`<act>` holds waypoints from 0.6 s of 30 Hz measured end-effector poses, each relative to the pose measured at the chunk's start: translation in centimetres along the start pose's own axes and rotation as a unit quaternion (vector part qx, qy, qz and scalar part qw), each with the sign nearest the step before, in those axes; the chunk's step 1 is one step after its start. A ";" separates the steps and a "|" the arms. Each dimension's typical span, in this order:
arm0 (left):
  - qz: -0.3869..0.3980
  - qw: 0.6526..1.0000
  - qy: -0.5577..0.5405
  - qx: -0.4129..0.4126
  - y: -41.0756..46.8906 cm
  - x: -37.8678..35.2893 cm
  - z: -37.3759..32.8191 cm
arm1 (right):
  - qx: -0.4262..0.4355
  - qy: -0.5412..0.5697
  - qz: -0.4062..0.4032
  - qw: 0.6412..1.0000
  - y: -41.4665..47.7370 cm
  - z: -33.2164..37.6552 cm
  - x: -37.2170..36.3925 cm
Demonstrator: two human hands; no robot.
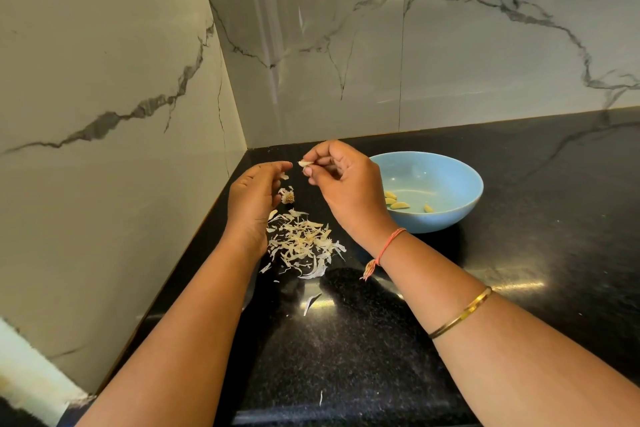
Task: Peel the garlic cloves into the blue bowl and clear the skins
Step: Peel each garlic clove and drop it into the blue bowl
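Nearest on the black counter [346, 357], one stray strip of skin [311, 302], long axis slanting from near left to far right. Both forearms reaching in from the near edge, a gold bangle [460, 313] on the right forearm and a red thread [388, 246] at the right wrist. Farther in, between the two wrists, a loose heap of skins [304, 246] flat on the counter. Just beyond the heap, a dry root stub [287, 197], close beside the left hand [254, 198]. Left hand raised on its edge, palm turned right, fingers [277, 166] loosely bent, gripping nothing visible, tips just short of the garlic clove [305, 163]. Clove held in the air above the counter, pinched between thumb and forefinger of the right hand [341, 184]; long axis about level, left to right, free end pointing left toward the left fingertips. Right hand back up, other fingers curled under. Behind and right of it, the blue bowl [446, 215], upright on the counter, with a few peeled cloves [400, 205] on its floor. Beyond, veined marble wall [450, 62].
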State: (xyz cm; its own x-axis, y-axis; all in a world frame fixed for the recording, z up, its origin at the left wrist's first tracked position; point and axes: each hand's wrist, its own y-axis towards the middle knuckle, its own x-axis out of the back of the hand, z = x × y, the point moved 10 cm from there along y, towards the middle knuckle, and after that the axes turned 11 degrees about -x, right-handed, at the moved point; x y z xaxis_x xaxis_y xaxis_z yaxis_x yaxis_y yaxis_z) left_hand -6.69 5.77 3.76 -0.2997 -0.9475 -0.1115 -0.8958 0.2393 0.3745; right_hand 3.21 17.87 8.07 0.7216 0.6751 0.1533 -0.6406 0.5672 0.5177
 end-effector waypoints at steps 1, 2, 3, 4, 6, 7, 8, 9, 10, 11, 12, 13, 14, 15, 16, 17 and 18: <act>0.014 1.000 -0.003 0.005 -0.1 -0.3 0.0 | 0.005 -0.008 -0.001 1.000 -0.1 0.1 0.0; 0.029 0.999 -0.009 0.010 -0.3 -0.7 0.1 | 0.011 -0.017 -0.002 1.000 -0.1 0.4 0.0; 0.044 0.999 -0.018 0.015 -0.4 -1.1 0.0 | 0.017 -0.024 -0.003 1.000 -0.2 0.5 0.0; 0.057 0.998 -0.027 0.016 -0.5 -1.4 0.0 | 0.021 -0.029 -0.003 0.999 -0.2 0.7 0.0; 0.072 0.997 -0.041 0.008 -0.4 -1.7 -0.1 | 0.019 -0.035 0.003 0.999 -0.2 0.6 0.0; 0.071 0.996 -0.047 0.004 -0.3 -1.6 -0.2 | 0.016 -0.037 0.006 0.999 -0.1 0.6 -0.1; 0.068 0.996 -0.052 0.001 -0.2 -1.5 -0.2 | 0.014 -0.039 0.009 0.999 -0.2 0.5 -0.2; 0.062 0.996 -0.057 0.001 -0.1 -1.3 -0.1 | 0.013 -0.042 0.012 0.999 -0.2 0.5 -0.3; 0.058 0.996 -0.061 0.000 0.0 -1.2 0.0 | 0.012 -0.043 0.016 0.999 -0.2 0.5 -0.5; 0.057 0.996 -0.062 -0.002 0.1 -1.2 0.0 | 0.011 -0.043 0.019 0.999 -0.3 0.5 -0.5; 0.058 0.996 -0.061 -0.004 0.1 -1.3 0.0 | 0.011 -0.044 0.020 0.999 -0.3 0.6 -0.6; 0.060 0.996 -0.059 -0.004 0.0 -1.4 0.0 | 0.012 -0.047 0.019 0.999 -0.4 0.6 -0.6; 0.058 0.997 -0.057 -0.002 0.0 -1.4 0.1 | 0.012 -0.055 0.017 0.998 -0.4 0.6 -0.6; 0.052 0.997 -0.055 0.003 0.0 -1.3 0.2 | 0.015 -0.069 0.015 0.997 -0.4 0.7 -0.6; 0.039 0.998 -0.054 0.012 0.0 -1.1 0.4 | 0.022 -0.088 0.012 0.996 -0.4 0.8 -0.5; 0.017 0.998 -0.054 0.025 0.2 -0.6 0.7 | 0.032 -0.108 0.008 0.994 -0.5 1.1 -0.4; -0.010 0.998 -0.052 0.041 0.2 0.1 1.1 | 0.044 -0.128 0.002 0.991 -0.5 1.5 -0.2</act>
State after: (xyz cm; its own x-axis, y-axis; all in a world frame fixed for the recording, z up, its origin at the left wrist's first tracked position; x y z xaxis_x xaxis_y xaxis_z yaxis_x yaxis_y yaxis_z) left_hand -7.29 6.00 2.83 -0.3097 -0.9263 -0.2146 -0.9245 0.2405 0.2957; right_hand 3.78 16.72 9.08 0.7695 0.5286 0.3585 -0.6262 0.5137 0.5865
